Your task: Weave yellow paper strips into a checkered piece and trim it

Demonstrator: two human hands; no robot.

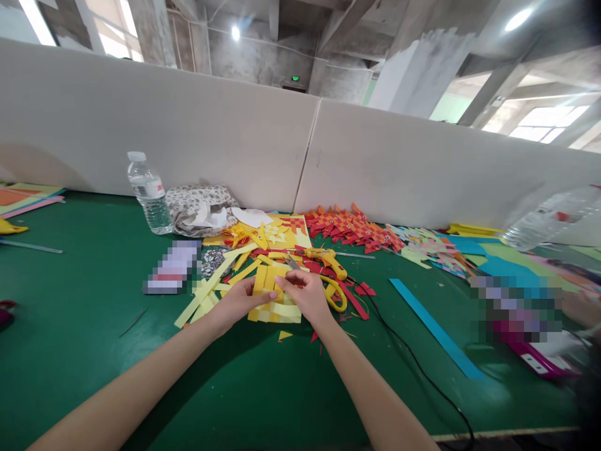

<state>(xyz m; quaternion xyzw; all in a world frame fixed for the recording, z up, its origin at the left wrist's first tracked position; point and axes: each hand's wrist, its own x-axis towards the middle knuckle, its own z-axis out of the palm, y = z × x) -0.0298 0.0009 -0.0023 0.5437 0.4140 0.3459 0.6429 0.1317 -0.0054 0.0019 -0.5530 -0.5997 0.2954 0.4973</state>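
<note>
yellow paper (264,277) is pinched by the left fingers (257,299) and right fingers (300,280).

Has a green table (244,388) backed by a pale partition (188,138); opens above onto concrete beams (345,26), two glowing lamps (235,33), a small green sign (295,78) and bright windows (547,124) at both sides.

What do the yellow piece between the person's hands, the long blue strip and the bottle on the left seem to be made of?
Yellow piece: probably matte paper or thin card; it looks flat and crisp-edged. 
Blue strip: likely paper or card too, thin and evenly coloured. 
Bottle: apparently glossy clear plastic, see-through and ridged.
</note>
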